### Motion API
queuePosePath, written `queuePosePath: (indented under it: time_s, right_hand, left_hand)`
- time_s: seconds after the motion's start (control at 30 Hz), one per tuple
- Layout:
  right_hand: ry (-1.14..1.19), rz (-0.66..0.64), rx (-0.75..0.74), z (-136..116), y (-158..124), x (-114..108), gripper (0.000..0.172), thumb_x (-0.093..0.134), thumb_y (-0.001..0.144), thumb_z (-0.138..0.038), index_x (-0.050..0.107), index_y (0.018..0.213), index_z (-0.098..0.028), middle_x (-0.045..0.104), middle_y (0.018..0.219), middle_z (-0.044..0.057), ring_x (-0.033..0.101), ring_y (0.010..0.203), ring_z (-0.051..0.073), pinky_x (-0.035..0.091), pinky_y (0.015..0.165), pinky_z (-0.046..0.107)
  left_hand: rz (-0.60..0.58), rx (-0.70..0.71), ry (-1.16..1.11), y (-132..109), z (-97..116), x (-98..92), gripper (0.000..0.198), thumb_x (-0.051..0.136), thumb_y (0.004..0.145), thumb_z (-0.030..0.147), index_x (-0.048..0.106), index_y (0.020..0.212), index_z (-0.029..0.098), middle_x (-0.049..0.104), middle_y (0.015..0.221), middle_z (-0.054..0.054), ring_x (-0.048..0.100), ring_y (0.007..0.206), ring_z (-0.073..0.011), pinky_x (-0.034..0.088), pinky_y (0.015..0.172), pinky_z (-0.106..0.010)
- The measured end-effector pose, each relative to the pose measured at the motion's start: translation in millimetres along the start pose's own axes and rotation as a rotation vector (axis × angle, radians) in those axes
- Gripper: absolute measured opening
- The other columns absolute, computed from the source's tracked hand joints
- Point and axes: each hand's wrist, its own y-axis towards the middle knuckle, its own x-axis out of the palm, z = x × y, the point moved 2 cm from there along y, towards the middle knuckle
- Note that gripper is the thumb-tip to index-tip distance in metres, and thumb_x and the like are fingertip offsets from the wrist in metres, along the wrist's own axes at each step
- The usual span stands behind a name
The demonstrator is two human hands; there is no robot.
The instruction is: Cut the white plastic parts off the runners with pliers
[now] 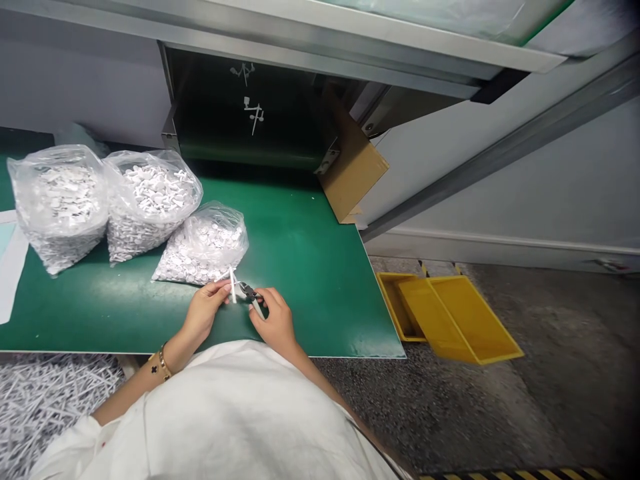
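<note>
Left hand (207, 305) pinches thin white plastic piece (233, 288) above flat green table (320, 287). Right hand (276, 319) curls round grey-handled metal cutters (253, 298), tips right by white piece; cannot tell if they touch. Small clear plastic bag of white bits (195, 261) sits just past left hand. Two bigger clear bags (127, 241) stand farther left. Yellow plastic bins (435, 320) right of table.

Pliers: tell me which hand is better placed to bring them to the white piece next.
Probably the right: the right hand grips the pliers, their tips close to the white piece, while the left hand is occupied holding that piece.
</note>
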Motion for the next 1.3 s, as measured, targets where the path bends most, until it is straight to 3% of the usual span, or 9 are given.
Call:
queuePosePath:
  time_s: [0.13, 0.5, 0.83, 1.0, 1.3]
  right_hand:
    - [0.005, -0.004, -0.011, 0.2, -0.7, 0.3, 0.025, 0.054, 0.075, -0.021, 0.062, 0.099, -0.022, 0.061, 0.086, 0.003, 0.058, 0.08, 0.017, 0.048, 0.073, 0.028]
    - [0.066, -0.054, -0.001, -3.5, -0.8, -0.6, 0.024, 0.055, 0.076, -0.021, 0.065, 0.098, -0.022, 0.06, 0.081, 0.001, 0.056, 0.07, 0.015, 0.047, 0.067, 0.025]
    - [0.016, -0.096, -0.063, -0.7, 0.8, -4.9, 0.029, 0.054, 0.076, -0.018, 0.067, 0.101, -0.021, 0.063, 0.084, 0.002, 0.059, 0.075, 0.015, 0.047, 0.069, 0.024]
    - [-0.038, -0.043, -0.065, 4.2, -2.2, -1.6, 0.029, 0.055, 0.072, -0.016, 0.068, 0.096, -0.022, 0.062, 0.077, 0.0, 0.058, 0.068, 0.013, 0.045, 0.065, 0.022]
    - [-0.13, 0.098, -0.147, 10.9, -7.1, 3.6, 0.024, 0.054, 0.074, -0.017, 0.068, 0.093, -0.021, 0.065, 0.079, 0.001, 0.058, 0.068, 0.013, 0.044, 0.067, 0.023]
  left_hand:
    - [0.006, -0.025, -0.034, -1.7, 3.0, 2.5, 0.042, 0.081, 0.058, 0.04, 0.071, 0.089, 0.014, 0.068, 0.079, -0.002, 0.053, 0.058, -0.0077, 0.044, 0.06, -0.02]
    - [-0.01, 0.018, 0.05, -6.4, 5.8, 5.7, 0.034, 0.08, 0.059, 0.04, 0.07, 0.08, 0.015, 0.065, 0.074, 0.0, 0.054, 0.059, -0.0085, 0.044, 0.062, -0.021]
    - [0.007, 0.013, 0.06, -6.2, -0.1, 3.4, 0.036, 0.081, 0.057, 0.042, 0.069, 0.077, 0.014, 0.065, 0.073, -0.001, 0.054, 0.062, -0.0101, 0.044, 0.064, -0.022]
    - [0.012, -0.033, 0.053, -8.4, -1.8, 4.7, 0.04, 0.082, 0.055, 0.044, 0.067, 0.076, 0.013, 0.064, 0.073, -0.001, 0.054, 0.064, -0.0102, 0.044, 0.066, -0.022]
    - [0.037, -0.088, -0.07, -4.7, -9.9, 7.4, 0.041, 0.085, 0.05, 0.039, 0.066, 0.076, 0.014, 0.066, 0.078, -0.001, 0.056, 0.069, -0.011, 0.045, 0.074, -0.026]
